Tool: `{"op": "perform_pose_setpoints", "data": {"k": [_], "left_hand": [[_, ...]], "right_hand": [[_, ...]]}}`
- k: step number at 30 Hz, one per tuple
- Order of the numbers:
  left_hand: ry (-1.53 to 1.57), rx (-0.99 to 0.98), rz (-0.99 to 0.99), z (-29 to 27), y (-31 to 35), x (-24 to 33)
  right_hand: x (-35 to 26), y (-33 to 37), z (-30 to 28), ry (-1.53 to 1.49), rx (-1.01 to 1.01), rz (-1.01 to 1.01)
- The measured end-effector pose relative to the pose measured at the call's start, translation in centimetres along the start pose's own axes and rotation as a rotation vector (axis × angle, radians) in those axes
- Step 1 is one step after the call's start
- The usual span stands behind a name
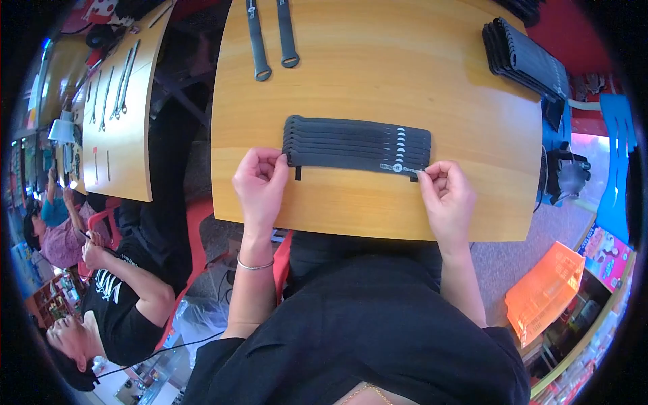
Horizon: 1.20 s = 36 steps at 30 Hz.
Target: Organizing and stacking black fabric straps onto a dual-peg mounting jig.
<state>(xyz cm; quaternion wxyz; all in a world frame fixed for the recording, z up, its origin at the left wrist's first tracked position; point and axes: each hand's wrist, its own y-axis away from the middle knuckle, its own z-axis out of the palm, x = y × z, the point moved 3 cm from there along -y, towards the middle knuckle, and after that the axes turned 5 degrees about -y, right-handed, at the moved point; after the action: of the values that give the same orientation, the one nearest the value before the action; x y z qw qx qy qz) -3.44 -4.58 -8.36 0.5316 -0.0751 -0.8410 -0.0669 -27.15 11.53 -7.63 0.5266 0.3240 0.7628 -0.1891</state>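
In front of me on the wooden table [351,209] lies an overlapping row of several dark grey straps [344,140], with pale printed marks near their right ends. My left hand [262,181] pinches the left end of the nearest strap between thumb and fingers. At that strap's right end, my right hand [448,189] is closed in a similar pinch. Two short black tabs stick out below the row, one close to each hand. Farther off, two loose grey straps [259,50] with ringed ends point toward me.
Stacked dark straps [526,61] sit at the table's far right corner. An orange plastic crate [545,290] is on the floor at right. On the left, a co-worker [128,290] in black sits by another table [128,135] bearing several straps. A red chair [196,236] stands between.
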Motion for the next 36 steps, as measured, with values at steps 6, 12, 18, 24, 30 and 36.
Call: {"op": "perform_pose_setpoints", "data": {"k": [6,12,18,24,30,36], "left_hand": [[-0.006,0.009,-0.002,0.0,-0.1,-0.3],[-0.007,0.003,0.008,0.0,-0.1,-0.4],[-0.016,0.002,0.016,0.1,-0.1,-0.4],[-0.011,0.002,0.004,0.1,0.0,-0.3],[-0.015,-0.003,-0.013,0.1,0.0,-0.2],[-0.01,-0.005,0.001,0.1,0.0,-0.3]], "right_hand": [[-0.2,0.0,0.1,-0.02,0.009,0.027],[-0.3,0.0,0.1,0.0,0.014,0.029],[-0.9,0.1,0.1,0.075,0.017,-0.022],[-1.0,0.1,0.2,0.103,0.018,-0.035],[-1.0,0.1,0.2,0.132,0.023,-0.05],[-0.8,0.2,0.2,0.125,0.026,-0.039]]}}
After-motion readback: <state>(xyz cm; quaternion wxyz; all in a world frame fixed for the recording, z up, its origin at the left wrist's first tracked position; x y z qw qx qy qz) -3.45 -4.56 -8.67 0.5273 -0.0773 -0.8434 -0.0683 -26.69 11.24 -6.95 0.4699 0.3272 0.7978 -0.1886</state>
